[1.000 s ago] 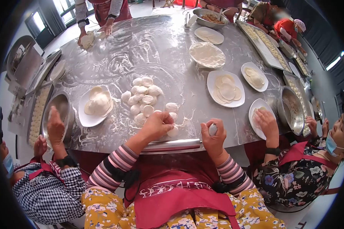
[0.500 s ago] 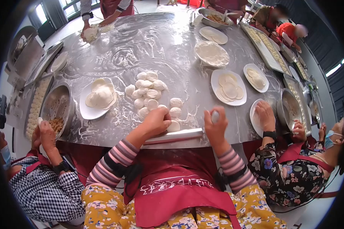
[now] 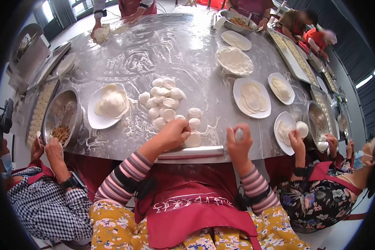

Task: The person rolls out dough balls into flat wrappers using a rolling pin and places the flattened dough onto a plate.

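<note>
Right hand [image 3: 240,146] closed on grey-ended tool [image 3: 239,134], near metal roller [image 3: 191,153]. Left hand [image 3: 172,135] fingers pinched beside flat dough piece [image 3: 193,141] on desk [image 3: 212,100]; contents unclear. Co-worker's hand [image 3: 297,143] now off plate [image 3: 278,135], holding wrapper [image 3: 302,129].

We are in a shared food-making workroom: a large, flour-dusted metal bench [image 3: 196,54] with several aproned people around it, steel bowls of filling [image 3: 61,134], plates of round dough wrappers [image 3: 252,98], and long trays of shaped dumplings [image 3: 291,54] along its sides.
</note>
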Motion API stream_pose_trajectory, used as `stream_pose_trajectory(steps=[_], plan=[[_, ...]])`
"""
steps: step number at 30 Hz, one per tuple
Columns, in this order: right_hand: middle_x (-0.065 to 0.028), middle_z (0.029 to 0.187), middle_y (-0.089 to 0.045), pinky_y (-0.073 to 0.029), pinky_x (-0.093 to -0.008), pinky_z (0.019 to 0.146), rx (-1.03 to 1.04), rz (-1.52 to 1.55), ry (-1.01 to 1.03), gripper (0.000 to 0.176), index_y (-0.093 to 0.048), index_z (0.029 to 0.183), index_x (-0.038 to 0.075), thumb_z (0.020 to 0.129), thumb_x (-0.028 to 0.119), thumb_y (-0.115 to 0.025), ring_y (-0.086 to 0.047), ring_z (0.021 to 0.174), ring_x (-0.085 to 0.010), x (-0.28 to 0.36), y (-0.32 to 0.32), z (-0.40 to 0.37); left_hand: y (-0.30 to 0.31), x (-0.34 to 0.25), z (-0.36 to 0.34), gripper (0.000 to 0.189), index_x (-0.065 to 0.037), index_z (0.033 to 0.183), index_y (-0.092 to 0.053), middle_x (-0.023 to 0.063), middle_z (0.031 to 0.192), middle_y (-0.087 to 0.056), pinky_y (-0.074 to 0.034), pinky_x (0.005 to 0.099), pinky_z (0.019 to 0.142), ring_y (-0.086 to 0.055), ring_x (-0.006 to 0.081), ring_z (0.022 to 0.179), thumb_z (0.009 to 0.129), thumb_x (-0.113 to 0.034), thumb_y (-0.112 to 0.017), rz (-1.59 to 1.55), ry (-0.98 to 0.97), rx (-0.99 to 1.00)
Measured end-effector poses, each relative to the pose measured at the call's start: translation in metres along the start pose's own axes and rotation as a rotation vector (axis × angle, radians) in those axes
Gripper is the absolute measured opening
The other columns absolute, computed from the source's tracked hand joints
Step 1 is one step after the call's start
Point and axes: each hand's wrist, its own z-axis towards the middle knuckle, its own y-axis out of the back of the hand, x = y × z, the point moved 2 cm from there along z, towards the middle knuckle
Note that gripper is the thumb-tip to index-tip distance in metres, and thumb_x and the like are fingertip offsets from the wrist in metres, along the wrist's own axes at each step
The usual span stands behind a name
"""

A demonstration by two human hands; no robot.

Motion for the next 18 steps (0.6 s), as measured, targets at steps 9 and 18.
stream_pose_trajectory(steps=[9, 18], plan=[[-0.0140, 0.069, -0.055, -0.043, -0.0395, 0.052, -0.028, 0.039, 0.055, 0.022, -0.050, 0.087, 0.006, 0.076, 0.002, -0.068, -0.057, 0.060, -0.0364, -0.018, -0.048, 0.046, -0.006, -0.016, 0.014, 0.009, 0.001, 0.078, -0.059, 0.0196, 0.073, -0.062, -0.047, 0.0419, 0.064, -0.061, 0.0355, 0.073, 0.075, -0.008, -0.060, 0.191, 0.036, -0.059], [-0.0137, 0.067, -0.055, -0.043, -0.0381, 0.049, -0.009, 0.023, -0.042, 0.024, -0.048, 0.087, 0.005, 0.075, 0.000, -0.068, -0.058, 0.057, -0.0349, 0.001, 0.001, -0.003, -0.007, -0.010, -0.003, 0.009, 0.000, 0.081, -0.061, 0.0186, 0.071, -0.061, -0.047, 0.0399, 0.064, -0.061, 0.0338, 0.069, 0.075, -0.008, -0.059, -0.107, 0.105, 0.034]])
